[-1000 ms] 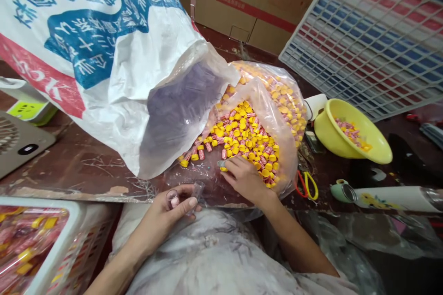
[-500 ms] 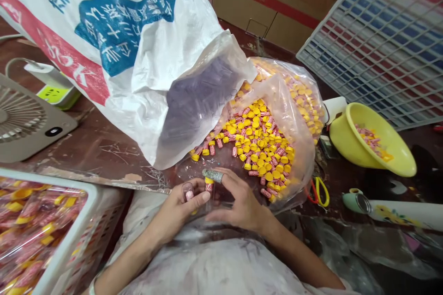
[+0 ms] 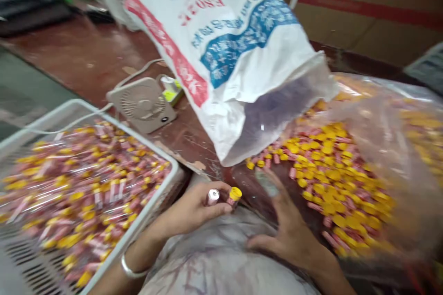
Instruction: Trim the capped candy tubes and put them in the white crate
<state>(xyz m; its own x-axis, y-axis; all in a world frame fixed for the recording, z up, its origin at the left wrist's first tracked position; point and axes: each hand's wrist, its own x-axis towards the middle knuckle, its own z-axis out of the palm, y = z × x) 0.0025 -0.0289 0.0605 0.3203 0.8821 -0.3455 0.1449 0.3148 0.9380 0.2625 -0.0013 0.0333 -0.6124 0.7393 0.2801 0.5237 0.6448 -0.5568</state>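
Over my lap, my left hand (image 3: 197, 207) is closed. Its thumb and finger grip a small pink tube with a yellow cap (image 3: 236, 193). A second small cylinder with a whitish, shiny end (image 3: 213, 196) is tucked between the same hand's fingers. My right hand (image 3: 289, 226) is open and empty, thumb and fingers apart, beside a pile of little pink pieces with yellow caps (image 3: 328, 166). One of its fingers wears a greyish wrap (image 3: 267, 183). Part of the pile lies inside a clear plastic bag (image 3: 384, 133). The picture is somewhat blurred.
On the left stands a white plastic basket (image 3: 175, 166) full of clear-wrapped pink and yellow pieces. A small fan (image 3: 141, 103) with a cable lies behind it. A large printed white sack (image 3: 221, 115) slumps across the table. Cardboard boxes (image 3: 346, 27) stand at the back right.
The view has swung left, bringing the whole basket in. My right hand has come away from the capped tube and opened towards the pile. My left hand still holds the tube.
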